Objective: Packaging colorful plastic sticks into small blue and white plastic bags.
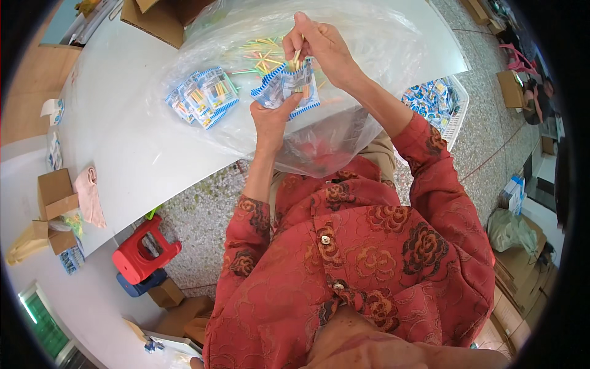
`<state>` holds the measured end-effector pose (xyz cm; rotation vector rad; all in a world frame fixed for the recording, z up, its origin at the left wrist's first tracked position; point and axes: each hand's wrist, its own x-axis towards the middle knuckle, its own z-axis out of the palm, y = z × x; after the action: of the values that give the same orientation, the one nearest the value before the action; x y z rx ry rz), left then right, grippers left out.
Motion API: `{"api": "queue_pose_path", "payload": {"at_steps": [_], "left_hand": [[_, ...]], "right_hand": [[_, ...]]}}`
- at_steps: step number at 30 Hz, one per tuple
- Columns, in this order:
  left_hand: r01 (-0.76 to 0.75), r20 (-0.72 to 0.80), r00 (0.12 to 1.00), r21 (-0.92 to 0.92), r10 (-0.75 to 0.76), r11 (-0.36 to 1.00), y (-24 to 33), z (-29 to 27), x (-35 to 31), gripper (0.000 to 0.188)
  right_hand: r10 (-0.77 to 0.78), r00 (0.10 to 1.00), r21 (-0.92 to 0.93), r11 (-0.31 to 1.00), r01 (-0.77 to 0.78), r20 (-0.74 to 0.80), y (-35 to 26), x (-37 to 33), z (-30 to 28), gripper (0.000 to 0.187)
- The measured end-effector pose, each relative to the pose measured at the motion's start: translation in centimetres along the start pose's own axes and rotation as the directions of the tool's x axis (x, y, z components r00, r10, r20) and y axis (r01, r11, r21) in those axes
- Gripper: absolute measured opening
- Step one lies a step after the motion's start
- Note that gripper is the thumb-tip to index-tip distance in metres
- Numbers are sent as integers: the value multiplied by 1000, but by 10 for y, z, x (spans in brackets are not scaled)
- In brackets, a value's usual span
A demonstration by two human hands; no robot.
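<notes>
My left hand (270, 123) grips blue-and-white printed packets (301, 82) with see-through windows, its thumb lying across the front. Above their upper edge, my right hand (326, 50) pinches a few thin pale-yellow sticks (297, 57), whose lower ends meet the packet. Whether those ends are inside the packet I cannot tell. Behind my hands lie loose yellow, green and pink sticks (261, 60) on a large clear plastic sheet or bag (362, 37). Left of my left hand, several similar packets (206, 95) overlap in a pile, with coloured sticks showing through their windows.
The white table (129, 154) carries a cardboard box (157, 24) at the back and a pink cloth (90, 197) at the left. A white basket (461, 114) of blue-and-white packets stands to the right. A red stool (132, 258) is on the floor at lower left.
</notes>
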<state>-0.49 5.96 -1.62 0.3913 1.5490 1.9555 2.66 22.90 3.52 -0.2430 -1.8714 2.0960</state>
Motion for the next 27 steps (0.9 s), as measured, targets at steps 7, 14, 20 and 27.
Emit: {"api": "queue_pose_path", "payload": {"at_steps": [7,14,20,27], "left_hand": [[-12,1,1000,-9,12,1000,-1,-2,0,26],[-71,44,997,4,71,997,0,1,-2,25],[-59,9,998,-78,60,995,4,-2,-1,29],[-36,-69,997,-57,32,998,8,-11,3,30]], "right_hand": [[-125,975,65,988,139,-185,-6,3,9,51],[-256,952,-16,966,257,-165,-5,-2,17,44],[-237,969,-271,931,245,64,5,-14,21,38],[-34,999,-103,994,36,16,2,-26,6,17]]}}
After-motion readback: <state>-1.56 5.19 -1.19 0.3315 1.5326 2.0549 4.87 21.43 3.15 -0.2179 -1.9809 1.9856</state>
